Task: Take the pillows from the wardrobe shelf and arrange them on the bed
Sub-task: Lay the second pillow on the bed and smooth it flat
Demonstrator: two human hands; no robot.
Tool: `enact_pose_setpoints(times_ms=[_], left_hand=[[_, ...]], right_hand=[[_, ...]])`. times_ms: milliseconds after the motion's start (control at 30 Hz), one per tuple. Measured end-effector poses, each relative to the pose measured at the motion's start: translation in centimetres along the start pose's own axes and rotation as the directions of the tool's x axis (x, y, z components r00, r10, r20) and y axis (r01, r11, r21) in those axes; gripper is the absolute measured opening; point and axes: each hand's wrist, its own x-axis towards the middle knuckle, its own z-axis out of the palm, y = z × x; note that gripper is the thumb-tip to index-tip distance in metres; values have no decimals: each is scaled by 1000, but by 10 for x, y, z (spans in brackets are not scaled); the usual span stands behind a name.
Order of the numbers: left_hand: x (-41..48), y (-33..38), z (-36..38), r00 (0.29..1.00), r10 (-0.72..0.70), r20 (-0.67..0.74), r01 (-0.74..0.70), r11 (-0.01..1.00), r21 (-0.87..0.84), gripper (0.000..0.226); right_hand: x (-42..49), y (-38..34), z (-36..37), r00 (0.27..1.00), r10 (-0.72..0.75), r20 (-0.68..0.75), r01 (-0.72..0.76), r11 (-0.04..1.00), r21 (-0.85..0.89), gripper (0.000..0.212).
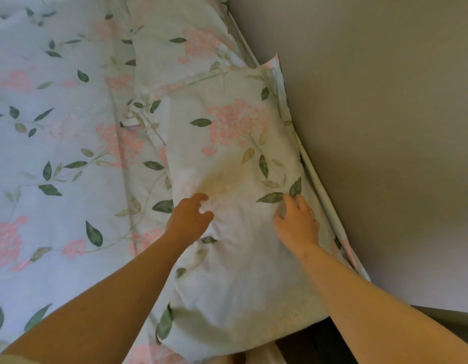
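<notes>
A pillow (227, 158) in a pale cover with pink flowers and green leaves lies on the bed (56, 127), along the side by the wall. A second pillow (180, 46) in the same print lies just beyond it. My left hand (191, 216) hovers over or touches the near pillow's middle with its fingers loosely curled and apart. My right hand (296, 219) rests flat on the pillow's right side, fingers spread. Neither hand grips the fabric. The wardrobe is out of view.
A plain grey wall (385, 127) runs close along the right side of the bed. A pale piped mattress edge (314, 174) shows between pillow and wall. The flowered bedspread stretches to the left. A dark gap (314, 342) lies at the bed's near corner.
</notes>
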Motion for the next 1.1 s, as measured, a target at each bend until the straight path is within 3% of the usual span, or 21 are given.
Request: enact_pose_setpoints(times_ms=[300, 567, 733, 867, 933, 1000, 1100], left_hand=[[64, 20, -87, 990, -25, -138, -11, 966, -257, 33], [168, 31, -131, 986, -143, -85, 58, 775, -629, 31], [253, 46, -134, 968, -85, -236, -53, 850, -524, 35], [322, 45, -129, 931, 75, -357, -148, 972, -181, 40], [352, 39, -125, 927, 125, -353, -161, 984, -73, 43], [378, 35, -120, 932, 56, -358, -134, 972, -195, 45], [409, 32, -109, 902, -205, -379, -25, 853, -522, 57]], right_hand=[[57, -103, -24, 991, -122, -56, 128, 985, 117, 48], [153, -175, -33, 981, -177, -83, 194, 938, 286, 45], [244, -213, -45, 948, -302, -103, 318, 917, 239, 49], [320, -235, -48, 898, -416, -143, 421, 907, 7, 47], [353, -244, -46, 889, -436, -140, 444, 896, 25, 46], [381, -245, -41, 909, -387, -155, 406, 905, 125, 49], [416, -234, -31, 985, -57, -164, 109, 938, 330, 73]])
